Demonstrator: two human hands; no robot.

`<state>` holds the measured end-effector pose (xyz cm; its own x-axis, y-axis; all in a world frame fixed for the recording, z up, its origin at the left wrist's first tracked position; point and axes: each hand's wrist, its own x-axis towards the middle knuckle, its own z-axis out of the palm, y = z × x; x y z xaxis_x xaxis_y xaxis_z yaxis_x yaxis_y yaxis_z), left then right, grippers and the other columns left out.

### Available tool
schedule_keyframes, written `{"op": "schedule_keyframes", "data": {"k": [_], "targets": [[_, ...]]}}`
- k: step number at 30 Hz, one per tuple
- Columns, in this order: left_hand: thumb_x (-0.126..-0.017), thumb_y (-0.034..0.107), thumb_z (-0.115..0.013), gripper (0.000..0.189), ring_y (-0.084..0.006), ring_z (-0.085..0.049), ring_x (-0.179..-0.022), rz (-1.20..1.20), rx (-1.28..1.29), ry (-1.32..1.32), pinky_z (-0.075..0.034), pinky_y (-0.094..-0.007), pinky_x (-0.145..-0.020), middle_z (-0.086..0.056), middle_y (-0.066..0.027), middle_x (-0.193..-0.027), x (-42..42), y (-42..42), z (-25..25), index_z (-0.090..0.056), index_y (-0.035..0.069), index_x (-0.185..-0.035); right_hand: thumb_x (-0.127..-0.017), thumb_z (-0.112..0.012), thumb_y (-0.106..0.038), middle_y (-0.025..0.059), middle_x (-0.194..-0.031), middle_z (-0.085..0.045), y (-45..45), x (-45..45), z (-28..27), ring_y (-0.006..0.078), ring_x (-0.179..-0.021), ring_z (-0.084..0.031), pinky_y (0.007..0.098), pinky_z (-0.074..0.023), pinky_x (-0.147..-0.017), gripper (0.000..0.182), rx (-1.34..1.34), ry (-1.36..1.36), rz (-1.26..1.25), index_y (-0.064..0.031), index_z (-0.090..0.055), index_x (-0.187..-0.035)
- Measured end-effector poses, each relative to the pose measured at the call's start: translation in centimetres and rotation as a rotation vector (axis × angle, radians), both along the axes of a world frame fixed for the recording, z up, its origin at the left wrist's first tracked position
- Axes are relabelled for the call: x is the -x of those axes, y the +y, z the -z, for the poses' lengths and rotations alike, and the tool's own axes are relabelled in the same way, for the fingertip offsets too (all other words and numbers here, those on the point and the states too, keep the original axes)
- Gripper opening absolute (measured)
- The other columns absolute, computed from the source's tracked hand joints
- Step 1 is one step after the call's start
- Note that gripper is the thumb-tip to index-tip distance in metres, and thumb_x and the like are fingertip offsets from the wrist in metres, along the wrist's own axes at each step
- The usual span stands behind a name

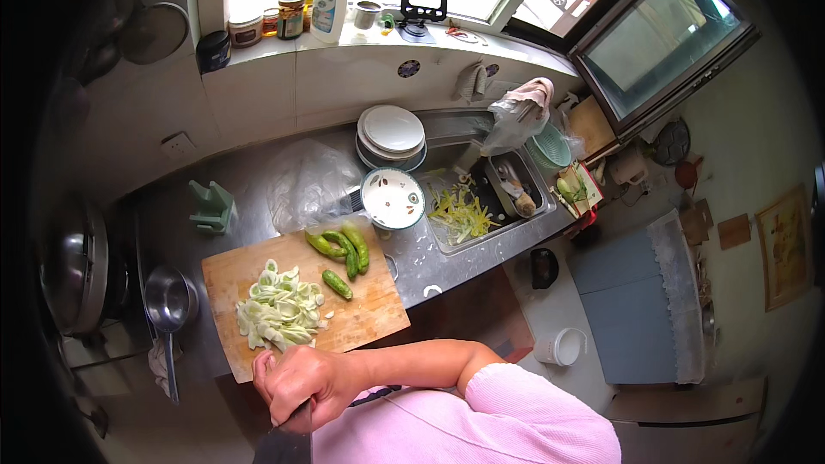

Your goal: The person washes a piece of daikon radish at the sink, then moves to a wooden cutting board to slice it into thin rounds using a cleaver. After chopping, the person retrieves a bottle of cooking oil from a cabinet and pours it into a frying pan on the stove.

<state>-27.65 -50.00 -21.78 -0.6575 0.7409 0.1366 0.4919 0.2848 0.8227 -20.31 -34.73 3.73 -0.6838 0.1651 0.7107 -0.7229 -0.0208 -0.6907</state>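
My right hand [296,386] is closed around a knife, apparently a cleaver, at the near edge of a wooden cutting board [361,322]. Its broad dark blade [287,446] points down towards my body, and the handle is mostly hidden in my fist. My left hand is out of view. Beyond my knuckles, a heap of pale green vegetable slices [280,309] covers the board's left part. Several long green peppers [351,248] lie at the far right corner. A short green vegetable piece [337,285] rests below them.
A steel saucepan [171,299] and a green plastic holder [213,209] stand left of the board. Behind it are a crumpled plastic bag [309,183], a patterned bowl [392,198] and stacked plates [393,129]. Peelings [467,212] lie in the sink [451,246].
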Motion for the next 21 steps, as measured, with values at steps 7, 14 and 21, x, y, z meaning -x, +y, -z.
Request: {"op": "schedule_keyframes", "data": {"k": [7, 14, 21], "targets": [[-0.077, 0.002, -0.058, 0.010, -0.0282, -0.055, -0.089, -0.045, -0.031, 0.011, -0.044, -0.0353, -0.080, -0.057, -0.0136, -0.095, 1.4, -0.6, 1.3, -0.059, 0.000, -0.087, -0.067, -0.059, 0.007, 0.0047, -0.055, -0.048, -0.3, 1.8, -0.2, 0.0232, -0.048, -0.047, 0.0321, -0.0379, -0.065, 0.013, -0.013, 0.022, -0.046, -0.0045, -0.054, -0.070], [-0.078, 0.002, -0.057, 0.010, -0.0270, -0.056, -0.088, -0.080, -0.061, 0.025, -0.044, -0.0343, -0.079, -0.057, -0.0130, -0.094, 3.2, -0.6, 2.6, -0.058, 0.000, -0.088, -0.070, -0.062, 0.001, 0.0054, -0.052, -0.043, 0.1, 1.6, -0.8, 0.0248, -0.043, -0.045, 0.0327, -0.0325, -0.042, 0.009, -0.090, 0.119, 0.034, -0.0053, -0.055, -0.071], [-0.079, 0.002, -0.057, 0.010, -0.0258, -0.056, -0.087, -0.142, -0.116, 0.018, -0.044, -0.0334, -0.079, -0.057, -0.0124, -0.093, 4.4, -0.2, 3.5, -0.058, 0.000, -0.089, -0.065, -0.065, -0.006, 0.0051, -0.060, -0.047, 3.2, -0.5, 1.4, 0.0248, -0.050, -0.048, 0.0346, -0.0367, -0.045, 0.015, -0.440, -0.059, 0.192, -0.0096, -0.052, -0.071]]}}
